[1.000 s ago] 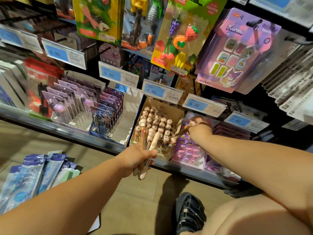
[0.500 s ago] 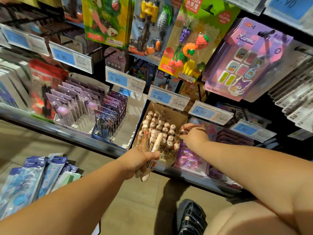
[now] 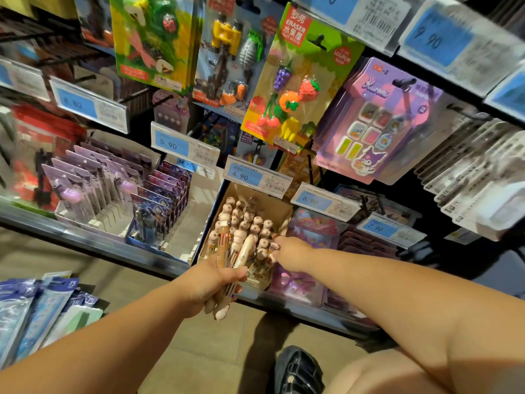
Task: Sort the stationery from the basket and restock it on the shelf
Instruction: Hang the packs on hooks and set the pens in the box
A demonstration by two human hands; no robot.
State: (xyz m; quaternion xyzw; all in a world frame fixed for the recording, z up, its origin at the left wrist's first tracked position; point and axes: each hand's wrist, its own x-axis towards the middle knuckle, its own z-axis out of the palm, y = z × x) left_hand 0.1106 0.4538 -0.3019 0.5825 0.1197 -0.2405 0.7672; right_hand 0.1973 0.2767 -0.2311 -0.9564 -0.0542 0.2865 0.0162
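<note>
The left grip (image 3: 210,282) is closed round a bundle of bear-topped pens (image 3: 246,250), held just in front of the shelf edge (image 3: 99,245), with a few ends poking out below the fist. The right grip (image 3: 289,250) is down at the near right corner of the cardboard box (image 3: 272,203), its fingertips among the standing pens (image 3: 244,220); I cannot tell whether it pinches one. The box looks packed, so forcing another in could knock its neighbours askew or spill them over the low front. The bundle looks loosely fanned too, and a slack squeeze could send one to the floor (image 3: 213,351).
</note>
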